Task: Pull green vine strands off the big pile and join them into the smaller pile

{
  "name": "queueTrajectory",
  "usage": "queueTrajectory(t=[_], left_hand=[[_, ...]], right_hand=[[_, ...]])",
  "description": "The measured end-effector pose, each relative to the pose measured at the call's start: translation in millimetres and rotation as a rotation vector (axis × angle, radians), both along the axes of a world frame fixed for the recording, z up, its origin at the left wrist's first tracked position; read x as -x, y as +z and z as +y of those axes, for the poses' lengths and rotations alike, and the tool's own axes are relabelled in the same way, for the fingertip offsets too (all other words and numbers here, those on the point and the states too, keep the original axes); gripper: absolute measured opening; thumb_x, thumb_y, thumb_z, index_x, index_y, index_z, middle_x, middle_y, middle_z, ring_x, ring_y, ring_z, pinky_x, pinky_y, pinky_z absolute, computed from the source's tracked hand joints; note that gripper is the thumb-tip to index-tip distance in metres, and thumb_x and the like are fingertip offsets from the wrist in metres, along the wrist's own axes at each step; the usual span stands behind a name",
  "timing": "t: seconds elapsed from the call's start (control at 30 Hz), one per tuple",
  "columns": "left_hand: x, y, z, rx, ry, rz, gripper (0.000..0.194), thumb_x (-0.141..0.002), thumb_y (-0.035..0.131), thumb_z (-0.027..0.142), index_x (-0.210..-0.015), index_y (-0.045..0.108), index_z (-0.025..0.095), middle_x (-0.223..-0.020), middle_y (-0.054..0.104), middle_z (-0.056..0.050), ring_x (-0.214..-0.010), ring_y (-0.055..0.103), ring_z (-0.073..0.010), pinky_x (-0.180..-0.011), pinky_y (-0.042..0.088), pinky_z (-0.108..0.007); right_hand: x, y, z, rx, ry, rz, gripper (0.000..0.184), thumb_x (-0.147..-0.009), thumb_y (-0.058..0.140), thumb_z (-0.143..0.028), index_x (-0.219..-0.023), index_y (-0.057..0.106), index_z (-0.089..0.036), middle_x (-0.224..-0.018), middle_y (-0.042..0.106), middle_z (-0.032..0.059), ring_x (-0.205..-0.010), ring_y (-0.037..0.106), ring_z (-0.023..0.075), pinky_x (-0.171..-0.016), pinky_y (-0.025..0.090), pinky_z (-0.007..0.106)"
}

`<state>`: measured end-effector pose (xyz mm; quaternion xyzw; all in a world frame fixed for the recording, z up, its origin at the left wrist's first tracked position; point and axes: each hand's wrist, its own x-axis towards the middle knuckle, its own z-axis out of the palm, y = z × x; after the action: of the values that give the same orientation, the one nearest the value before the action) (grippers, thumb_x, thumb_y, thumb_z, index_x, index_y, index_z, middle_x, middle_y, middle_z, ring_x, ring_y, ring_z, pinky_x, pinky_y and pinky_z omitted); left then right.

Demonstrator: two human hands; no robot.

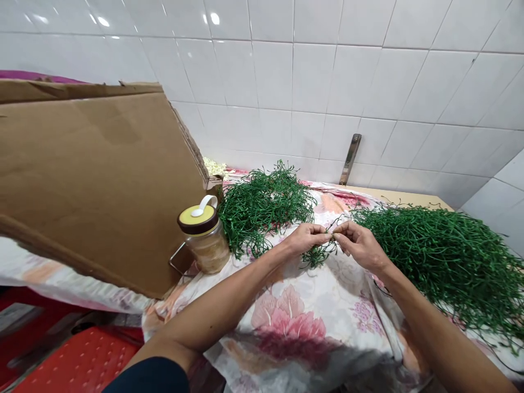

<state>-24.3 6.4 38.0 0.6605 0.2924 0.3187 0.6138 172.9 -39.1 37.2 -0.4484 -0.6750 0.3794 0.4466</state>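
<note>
Left hand: the left hand (303, 240) has thumb and forefinger pinched together on the thin stems of a small green sprig (316, 256), to the right of the jar (208, 248).
Right hand: the right hand (364, 250) pinches the stem ends too, its tips meeting the left ones, farther from the jar.
Sprig: right of the jar, hanging just under the joined fingertips.
Smaller green pile: the smaller green pile (266, 204) spreads just beside the jar, on its right and reaching behind it.
Larger green pile: the larger green pile (446, 256) lies well to the jar's right, past the right hand.
Cloth: the floral cloth (286, 322) runs under the jar and both piles.
Jar: upright, yellow-topped, with a white loop.
Cardboard: the brown cardboard (98, 180) stands left of the jar.
Stool: the red stool (77, 363) sits lower left of the jar.
Wall: the tiled wall (311, 76) rises behind the jar.
</note>
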Motion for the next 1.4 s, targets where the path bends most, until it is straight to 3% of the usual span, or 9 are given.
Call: queueTrajectory(t=[0.2,0.47,0.73,1.0,1.2,1.33,1.4], left_hand=[[1.2,-0.8,0.9,-0.021,-0.021,0.026,0.046,-0.071,0.073,0.057,-0.064,0.056,0.015,-0.059,0.044,0.003,-0.056,0.035,-0.0090,-0.055,0.022,-0.027],[-2.9,-10.7,2.4,-0.001,0.065,0.050,0.048,-0.067,0.074,0.059,-0.063,0.054,0.015,-0.060,0.041,0.004,-0.056,0.030,-0.0086,-0.055,0.019,-0.026],[0.5,-9.3,3.2,-0.072,0.011,0.123,0.047,-0.070,0.071,0.057,-0.061,0.049,0.016,-0.058,0.036,0.005,-0.056,0.028,-0.0084,-0.055,0.017,-0.027],[-2.2,-7.2,5.1,-0.084,0.079,0.148,0.044,-0.066,0.070,0.052,-0.059,0.043,0.018,-0.056,0.032,0.006,-0.056,0.026,-0.0084,-0.055,0.017,-0.026],[-2.1,-3.1,5.3,-0.208,0.122,0.217,0.037,-0.068,0.065,0.048,-0.059,0.044,0.018,-0.056,0.033,0.006,-0.057,0.028,-0.0090,-0.055,0.019,-0.026],[-0.5,-1.9,5.6,-0.270,0.134,0.249,0.031,-0.071,0.061,0.042,-0.059,0.044,0.019,-0.057,0.032,0.006,-0.058,0.028,-0.0096,-0.055,0.020,-0.026],[0.1,-2.0,6.1,-0.287,0.147,0.257,0.030,-0.072,0.060,0.041,-0.059,0.043,0.019,-0.057,0.031,0.006,-0.058,0.028,-0.0097,-0.055,0.019,-0.026]], right_hand=[[-4.1,3.1,0.4,0.038,0.055,-0.035,0.031,-0.090,0.064,-0.044,-0.099,0.070,-0.015,-0.071,0.061,-0.0001,-0.052,0.048,0.0095,-0.049,0.040,0.024],[-2.2,9.8,-6.1,-0.231,-0.098,-0.319,0.017,-0.091,0.064,-0.031,-0.096,0.077,-0.020,-0.087,0.076,0.0041,-0.073,0.065,0.0165,-0.070,0.049,0.028],[-1.9,12.2,-7.8,-0.339,-0.100,-0.453,0.014,-0.090,0.064,-0.027,-0.088,0.077,-0.022,-0.080,0.075,0.0026,-0.067,0.064,0.0155,-0.065,0.045,0.026],[12.9,-0.2,-7.6,-0.467,-0.217,-0.649,0.016,-0.090,0.056,-0.017,-0.088,0.072,-0.018,-0.083,0.071,0.0059,-0.070,0.062,0.0163,-0.070,0.043,0.027],[22.9,-4.8,-4.6,-0.290,-0.353,-0.618,0.011,-0.084,0.060,-0.019,-0.081,0.071,-0.019,-0.074,0.071,0.0029,-0.064,0.062,0.0158,-0.065,0.041,0.026],[27.5,-5.9,-5.5,-0.396,-0.361,-0.669,0.015,-0.085,0.056,-0.019,-0.084,0.071,-0.018,-0.083,0.073,0.0066,-0.072,0.063,0.0178,-0.069,0.041,0.028],[31.0,-7.2,-4.7,-0.367,-0.380,-0.635,0.015,-0.084,0.057,-0.019,-0.082,0.072,-0.018,-0.078,0.073,0.0050,-0.068,0.062,0.0169,-0.067,0.040,0.027]])
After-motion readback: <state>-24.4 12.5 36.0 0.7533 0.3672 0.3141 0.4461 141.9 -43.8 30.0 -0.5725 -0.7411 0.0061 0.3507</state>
